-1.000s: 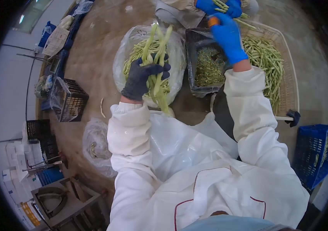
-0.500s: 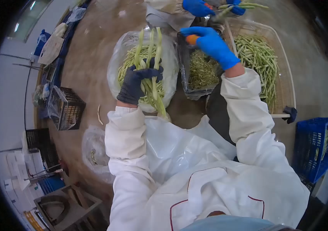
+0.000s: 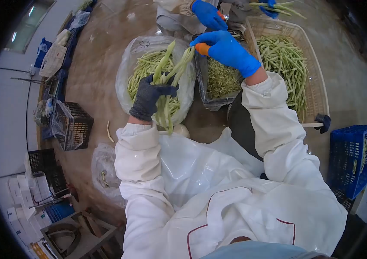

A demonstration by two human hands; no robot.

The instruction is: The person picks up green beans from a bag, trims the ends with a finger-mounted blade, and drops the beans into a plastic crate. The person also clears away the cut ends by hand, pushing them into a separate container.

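My left hand point(image 3: 152, 95), in a dark glove, is closed around a bunch of long green beans point(image 3: 182, 64). Their stalks fan up and right, and the other ends hang below the fist. Beneath it sits a clear plastic bag point(image 3: 125, 101) full of green beans. My right hand point(image 3: 234, 52), in a blue glove, grips an orange-handled tool point(image 3: 202, 48); no blade can be made out. The handle is close to the upper tips of the held beans. Under the right hand stands a dark, lined crate point(image 3: 213, 105) of chopped green bits.
A pale crate point(image 3: 319, 82) of green beans stands to the right. Across from me are a co-worker's blue-gloved hands point(image 3: 209, 15), one holding beans. A blue crate point(image 3: 351, 162) is at far right, a black crate point(image 3: 80, 125) at left, a plastic bag point(image 3: 106, 170) on the floor.
My right hand has moved left and slightly down, bringing the orange handle to the bean tips. The held beans now lean more to the right. The co-worker's hands have shifted.
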